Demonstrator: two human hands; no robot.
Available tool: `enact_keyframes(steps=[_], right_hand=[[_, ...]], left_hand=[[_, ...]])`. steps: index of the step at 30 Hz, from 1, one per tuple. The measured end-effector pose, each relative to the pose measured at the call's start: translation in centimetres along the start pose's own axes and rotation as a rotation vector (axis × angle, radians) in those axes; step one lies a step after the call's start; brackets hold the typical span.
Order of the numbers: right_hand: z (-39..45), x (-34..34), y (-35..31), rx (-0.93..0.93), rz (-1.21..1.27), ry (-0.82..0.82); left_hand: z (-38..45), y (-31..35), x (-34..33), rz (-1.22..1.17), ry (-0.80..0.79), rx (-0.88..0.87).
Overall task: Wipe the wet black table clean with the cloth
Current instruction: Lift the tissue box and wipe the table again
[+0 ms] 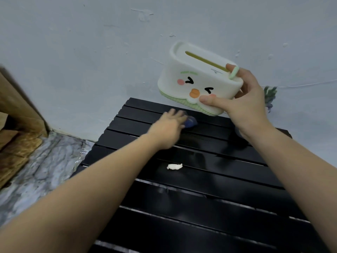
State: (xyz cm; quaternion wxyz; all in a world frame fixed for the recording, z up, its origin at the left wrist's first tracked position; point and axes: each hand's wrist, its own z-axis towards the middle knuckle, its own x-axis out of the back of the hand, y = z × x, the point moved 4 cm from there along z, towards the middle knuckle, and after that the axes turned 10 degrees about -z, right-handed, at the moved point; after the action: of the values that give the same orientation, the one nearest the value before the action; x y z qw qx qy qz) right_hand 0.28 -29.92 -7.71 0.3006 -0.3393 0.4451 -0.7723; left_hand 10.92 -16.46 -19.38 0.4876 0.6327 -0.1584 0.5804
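Pressing blue cloth (190, 123) on black table (209, 179), tissue box (197, 79) aloft

cloth (190, 123) on table (200, 225) far edge, under lifted tissue box (197, 79); scrap (174, 166) lies mid-table

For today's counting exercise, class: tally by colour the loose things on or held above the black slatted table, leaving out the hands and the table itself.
White: 2, the white plastic tissue box with a duck face held up by the right hand, and a small white crumpled scrap.
Blue: 1, the blue cloth under the left hand.
Total: 3
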Motion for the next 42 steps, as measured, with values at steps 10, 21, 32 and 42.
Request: enact_keyframes(steps=[10, 21, 32, 42], right_hand=[[-0.7, -2.0, 3.1, -0.093, -0.054, -0.041], [1.1, -2.9, 4.0, -0.117, -0.125, -0.105], [-0.2, -4.4, 7.3, -0.133, -0.225, -0.173], [-7.6, -2.9, 3.4, -0.291, -0.486, -0.255]], left_hand=[[-5.1, -9.3, 3.2, 0.206, 0.331, 0.481], [-3.0, 10.3, -4.1, -0.203, -0.076, -0.086], [-13.0, 1.3, 8.7, -0.828, -0.055, 0.146], [-13.1, -3.4, 2.9, 0.01, 0.252, 0.427]])
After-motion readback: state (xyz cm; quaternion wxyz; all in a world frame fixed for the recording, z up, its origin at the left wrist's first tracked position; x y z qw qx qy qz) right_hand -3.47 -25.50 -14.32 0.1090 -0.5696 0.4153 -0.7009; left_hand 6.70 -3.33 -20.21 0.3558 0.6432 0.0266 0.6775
